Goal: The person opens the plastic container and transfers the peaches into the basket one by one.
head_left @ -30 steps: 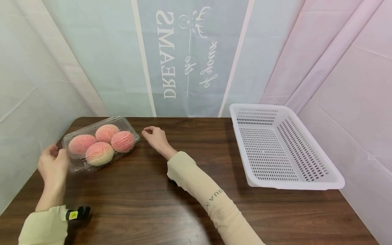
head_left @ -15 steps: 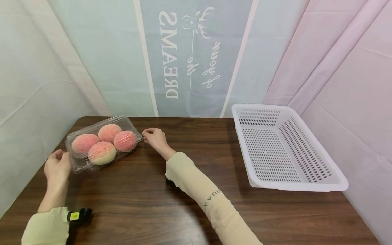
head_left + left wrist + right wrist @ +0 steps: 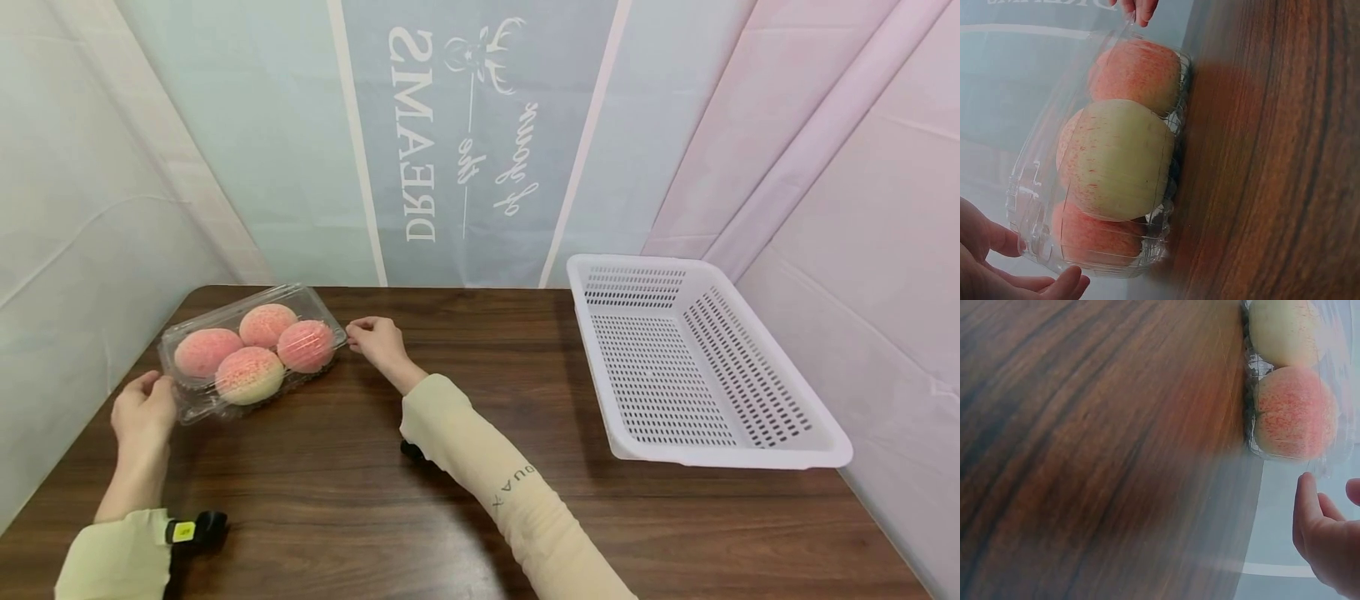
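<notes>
A clear plastic clamshell box (image 3: 197,402) lies at the far left of the table with its lid down. Several pink and pale yellow peaches (image 3: 250,375) show through it. At its near left corner, my left hand (image 3: 144,412) has thumb and fingers on either side of the rim. My right hand (image 3: 381,343) pinches the edge at the right corner. In the left wrist view, the left thumb (image 3: 1004,240) touches the lid's side and the fingers lie below the rim. In the right wrist view, a fingertip of the right hand (image 3: 1329,537) meets the box's end.
A white perforated plastic basket (image 3: 772,457) stands on the right of the brown wooden table (image 3: 337,517). Cloth walls close in the back and both sides, the back one bearing printed words (image 3: 416,133).
The head view has shifted slightly. My left hand has moved in to the box's left corner, and my right hand has come up to its right corner. The box lies where it was.
</notes>
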Motion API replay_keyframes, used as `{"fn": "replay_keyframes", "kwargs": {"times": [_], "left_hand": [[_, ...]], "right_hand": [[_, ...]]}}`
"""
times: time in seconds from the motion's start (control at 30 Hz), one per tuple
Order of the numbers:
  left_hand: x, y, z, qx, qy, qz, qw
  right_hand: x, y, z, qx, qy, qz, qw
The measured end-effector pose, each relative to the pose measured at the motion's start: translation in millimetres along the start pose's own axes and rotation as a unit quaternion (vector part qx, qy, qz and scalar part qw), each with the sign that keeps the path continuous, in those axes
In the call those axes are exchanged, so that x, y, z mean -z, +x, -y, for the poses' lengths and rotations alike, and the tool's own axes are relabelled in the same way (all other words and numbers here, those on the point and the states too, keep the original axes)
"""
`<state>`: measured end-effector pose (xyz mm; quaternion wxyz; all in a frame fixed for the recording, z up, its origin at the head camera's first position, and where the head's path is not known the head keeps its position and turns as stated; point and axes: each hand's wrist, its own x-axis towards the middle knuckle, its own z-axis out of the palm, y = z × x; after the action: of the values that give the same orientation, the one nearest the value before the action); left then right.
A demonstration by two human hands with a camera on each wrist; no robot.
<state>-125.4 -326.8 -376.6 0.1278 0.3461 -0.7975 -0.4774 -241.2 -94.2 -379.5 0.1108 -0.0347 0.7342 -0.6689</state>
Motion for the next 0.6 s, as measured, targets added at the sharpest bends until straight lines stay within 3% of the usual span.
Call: {"fn": "replay_keyframes", "kwargs": {"times": [0.37,0.6], "left_hand": [[-2.4,-1.5,3.7,-0.023,0.028,-0.007,0.9993],[-2.9,-3.1,3.2,-0.022,0.040,0.003,0.9989]], "right_hand": [[-3.0,2.8,-5.4,-0.008,0.012,0.006,0.9999],[-4.1,3.9,-6.3,-0.008,-0.013,0.011,0.9998]]}}
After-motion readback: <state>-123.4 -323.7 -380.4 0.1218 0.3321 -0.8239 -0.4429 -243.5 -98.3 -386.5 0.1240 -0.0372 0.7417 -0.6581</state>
